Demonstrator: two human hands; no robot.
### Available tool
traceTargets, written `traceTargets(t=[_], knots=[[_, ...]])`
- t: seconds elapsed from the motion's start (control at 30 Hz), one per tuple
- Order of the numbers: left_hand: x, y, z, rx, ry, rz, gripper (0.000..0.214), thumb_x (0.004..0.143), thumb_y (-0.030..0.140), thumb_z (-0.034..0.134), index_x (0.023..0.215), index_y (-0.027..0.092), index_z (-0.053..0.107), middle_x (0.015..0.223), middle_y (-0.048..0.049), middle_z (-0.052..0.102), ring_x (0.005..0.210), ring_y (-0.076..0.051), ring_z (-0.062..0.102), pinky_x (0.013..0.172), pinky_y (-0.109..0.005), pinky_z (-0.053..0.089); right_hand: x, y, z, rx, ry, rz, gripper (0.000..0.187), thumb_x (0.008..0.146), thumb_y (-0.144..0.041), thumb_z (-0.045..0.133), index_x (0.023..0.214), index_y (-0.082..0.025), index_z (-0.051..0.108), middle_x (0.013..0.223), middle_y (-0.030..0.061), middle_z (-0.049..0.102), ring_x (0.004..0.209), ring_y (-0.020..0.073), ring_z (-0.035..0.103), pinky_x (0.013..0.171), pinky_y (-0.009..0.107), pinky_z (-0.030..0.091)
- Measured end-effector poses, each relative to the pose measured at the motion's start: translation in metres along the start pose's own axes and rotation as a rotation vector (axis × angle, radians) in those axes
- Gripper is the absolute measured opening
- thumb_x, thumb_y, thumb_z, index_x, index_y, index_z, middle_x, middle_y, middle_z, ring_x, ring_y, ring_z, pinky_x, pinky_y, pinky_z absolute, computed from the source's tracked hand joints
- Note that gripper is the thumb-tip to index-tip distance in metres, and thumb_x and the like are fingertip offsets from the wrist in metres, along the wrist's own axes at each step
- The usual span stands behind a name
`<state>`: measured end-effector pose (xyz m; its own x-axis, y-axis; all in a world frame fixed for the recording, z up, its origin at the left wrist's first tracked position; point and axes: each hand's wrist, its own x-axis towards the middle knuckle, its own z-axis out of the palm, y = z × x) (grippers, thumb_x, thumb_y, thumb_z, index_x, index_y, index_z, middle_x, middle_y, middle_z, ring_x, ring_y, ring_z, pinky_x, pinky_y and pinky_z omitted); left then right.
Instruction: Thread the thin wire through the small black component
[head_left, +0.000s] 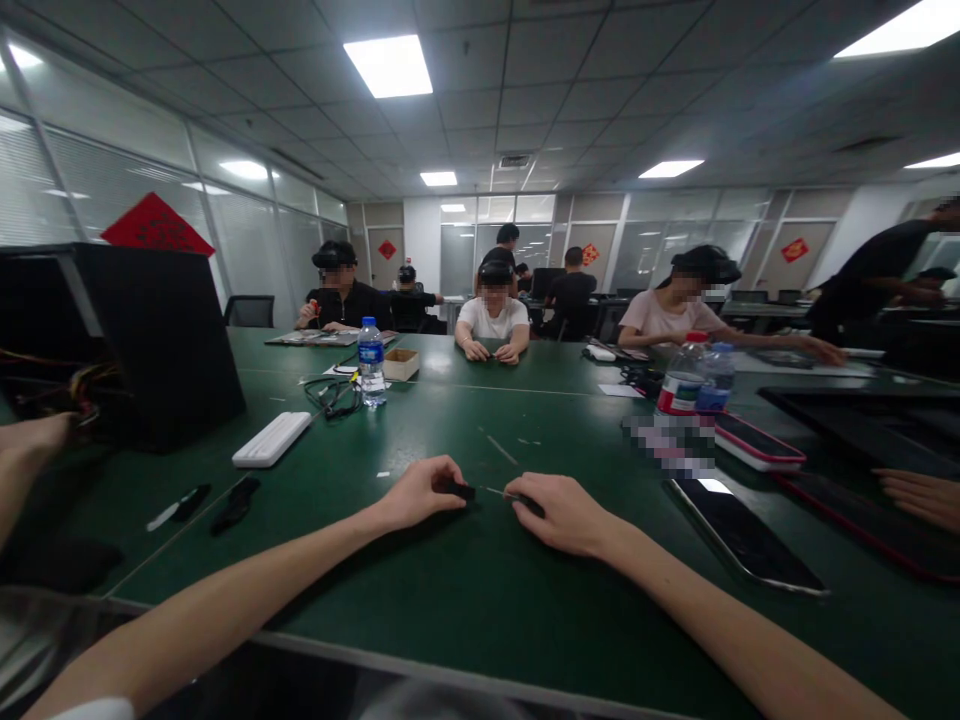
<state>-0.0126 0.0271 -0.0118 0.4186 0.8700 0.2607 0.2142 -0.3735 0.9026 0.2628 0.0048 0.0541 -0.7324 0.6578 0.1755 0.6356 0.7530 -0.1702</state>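
Observation:
My left hand [412,495] is closed on a small black block-like piece [462,491], pinched between thumb and fingers just above the green table [450,620]. Across a narrow gap, my right hand [562,512] is closed around a slim tool with a thin, pale tip [491,490] pointing left at the black piece. Its tip appears apart from the piece. Most of the tool lies hidden in my fingers, so its exact kind does not show. A small white scrap [383,475] lies behind my left hand.
Left of me are a black strap-like piece [235,505], a white oblong device [272,440] and an open computer case [150,350]. A water bottle [370,362] stands beyond. At right lies a phone [750,535]; a co-worker's hand [919,497] rests near it. Several people sit opposite.

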Motion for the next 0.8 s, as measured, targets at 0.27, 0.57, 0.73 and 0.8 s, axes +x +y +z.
traceTargets(t=[0.27,0.57,0.73,0.8], knots=[[-0.003,0.011,0.003,0.116,0.042,0.039,0.028,0.074,0.026,0.078,0.096,0.015,0.066,0.090,-0.0045,0.069,0.080,-0.017,0.065,0.075,-0.029,0.050,0.001,0.002,0.005,-0.098,-0.048,-0.062,0.040,0.102,-0.039,0.036,0.126,-0.021,0.064,0.108,0.0094,0.066,0.087,0.0206,0.064,0.075,0.031,0.049],[-0.008,0.020,0.005,0.310,0.040,0.053,0.024,0.078,0.033,0.076,0.096,0.017,0.075,0.090,-0.0038,0.074,0.080,-0.018,0.066,0.077,-0.027,0.050,0.001,-0.004,0.006,-0.250,-0.070,-0.051,0.037,0.103,-0.036,0.037,0.123,-0.023,0.065,0.100,0.0080,0.066,0.079,0.0181,0.063,0.066,0.027,0.043],[-0.012,0.027,0.004,0.444,-0.010,0.075,0.022,0.081,0.034,0.075,0.099,0.020,0.076,0.091,-0.0014,0.074,0.082,-0.017,0.066,0.075,-0.025,0.048,-0.001,-0.017,0.004,-0.356,-0.106,-0.056,0.032,0.102,-0.032,0.038,0.113,-0.021,0.066,0.094,0.0069,0.065,0.072,0.0163,0.061,0.061,0.025,0.039],[-0.013,0.031,0.004,0.485,-0.016,0.073,0.021,0.082,0.033,0.074,0.099,0.021,0.076,0.091,-0.0010,0.075,0.081,-0.017,0.066,0.074,-0.024,0.048,-0.001,-0.022,0.004,-0.383,-0.113,-0.042,0.030,0.101,-0.031,0.039,0.110,-0.020,0.065,0.095,0.0078,0.065,0.072,0.0164,0.061,0.061,0.025,0.039]])
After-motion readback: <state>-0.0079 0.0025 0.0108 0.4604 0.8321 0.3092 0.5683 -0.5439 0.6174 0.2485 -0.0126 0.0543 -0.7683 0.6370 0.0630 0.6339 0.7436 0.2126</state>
